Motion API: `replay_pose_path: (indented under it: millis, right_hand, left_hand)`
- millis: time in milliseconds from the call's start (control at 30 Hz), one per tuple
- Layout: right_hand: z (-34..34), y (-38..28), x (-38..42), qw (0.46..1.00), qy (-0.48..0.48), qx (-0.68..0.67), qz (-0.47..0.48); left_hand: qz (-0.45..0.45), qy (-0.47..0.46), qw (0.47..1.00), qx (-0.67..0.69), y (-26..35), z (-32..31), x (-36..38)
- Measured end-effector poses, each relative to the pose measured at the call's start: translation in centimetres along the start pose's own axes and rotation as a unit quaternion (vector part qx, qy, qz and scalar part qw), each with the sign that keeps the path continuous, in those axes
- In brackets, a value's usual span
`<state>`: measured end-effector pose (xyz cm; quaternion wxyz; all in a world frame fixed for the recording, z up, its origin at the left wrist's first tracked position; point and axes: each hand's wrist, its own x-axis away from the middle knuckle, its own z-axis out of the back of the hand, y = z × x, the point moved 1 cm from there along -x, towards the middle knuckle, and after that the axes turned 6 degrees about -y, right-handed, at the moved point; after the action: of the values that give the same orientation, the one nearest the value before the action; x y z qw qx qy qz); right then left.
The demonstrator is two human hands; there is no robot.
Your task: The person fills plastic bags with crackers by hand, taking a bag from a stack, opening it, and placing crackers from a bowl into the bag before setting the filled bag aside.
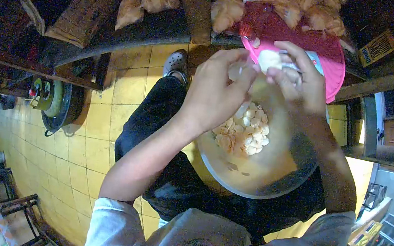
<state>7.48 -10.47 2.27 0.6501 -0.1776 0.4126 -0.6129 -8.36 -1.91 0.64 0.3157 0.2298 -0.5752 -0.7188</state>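
A wide metal basin (269,181) sits in my lap, with a heap of pale round chips (251,130) in it. Over its far rim my left hand (222,84) pinches a clear, thin plastic bag (237,72) between thumb and fingers. Close beside it, my right hand (296,76) is closed around a whitish thing (269,60), blurred, whose kind I cannot tell. Both hands overlap the near edge of a pink plastic tray (334,74) on the table.
Filled, tied plastic bags (227,14) lie along the wooden table (143,42) ahead. A worn cardboard box (84,9) stands at the left, and a yellow-labelled pack (379,48) at the right. A dark pot (73,105) rests on the yellow tiled floor (81,157).
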Motion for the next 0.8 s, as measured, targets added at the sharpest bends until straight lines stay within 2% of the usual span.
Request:
replay_pose_path:
  millis: [33, 133, 167, 233, 267, 300, 333, 467, 500, 533, 600, 667, 700, 767, 800]
  right_hand:
    - [-0.2, -0.7, 0.4, 0.973, -0.015, -0.207, -0.099]
    - [-0.4, 1.0, 1.3, 0.972, -0.047, -0.191, -0.127]
    - [-0.3, 1.0, 1.8, 0.974, -0.076, -0.159, -0.142]
    - [-0.6, 0.6, 2.2, 0.97, -0.075, -0.153, -0.172]
    - [-0.6, 0.3, 2.1, 0.989, -0.034, -0.064, -0.126]
    - [-0.7, -0.1, 1.9, 0.997, 0.006, 0.025, -0.076]
    - [-0.8, -0.5, 2.0, 0.995, 0.013, -0.044, -0.086]
    - [-1.5, 2.1, 3.3, 0.988, 0.0, -0.147, -0.044]
    - [-1.9, 3.2, 3.7, 0.982, -0.154, -0.109, 0.008]
    - [-2.8, 4.6, 4.5, 0.958, -0.278, -0.068, 0.019]
    - [-6.4, 8.4, 6.7, 0.874, -0.481, 0.053, -0.034]
    - [-10.0, 12.3, 9.2, 0.787, -0.59, 0.162, -0.081]
    - [-11.6, 14.1, 10.1, 0.766, -0.607, 0.187, -0.095]
    - [-14.8, 17.5, 11.4, 0.741, -0.62, 0.229, -0.117]
    - [-16.5, 18.8, 11.7, 0.737, -0.618, 0.244, -0.126]
  left_hand:
    - [0.002, -0.001, 1.0, 0.001, -0.1, -0.3, -0.1]
    - [-0.077, -0.032, 0.996, 0.031, 0.5, -1.3, 0.2]
    - [-0.064, -0.038, 0.997, 0.037, 0.7, -1.5, 0.4]
    - [-0.073, -0.09, 0.992, 0.042, 0.4, -2.0, 0.4]
    - [-0.153, -0.058, 0.985, -0.045, -0.4, -1.9, 0.0]
    - [-0.15, -0.058, 0.986, -0.041, -0.3, -1.5, -0.1]
    - [-0.156, -0.039, 0.984, -0.077, -0.2, -0.9, 0.0]
    - [-0.178, 0.03, 0.973, -0.143, 0.2, 1.2, -0.3]
    - [-0.192, 0.051, 0.965, -0.171, 0.3, 1.6, -0.3]
    - [-0.187, 0.057, 0.965, -0.175, 0.6, 1.6, -0.2]
    - [-0.192, 0.055, 0.965, -0.171, 0.9, 1.6, -0.1]
    - [-0.219, 0.066, 0.948, -0.219, 1.6, 1.5, 0.1]
    - [-0.219, 0.068, 0.949, -0.218, 1.4, 1.2, 0.0]
    - [-0.293, 0.1, 0.927, -0.212, 0.9, 0.9, -0.2]
    - [-0.274, 0.086, 0.938, -0.192, 1.1, 0.8, -0.1]
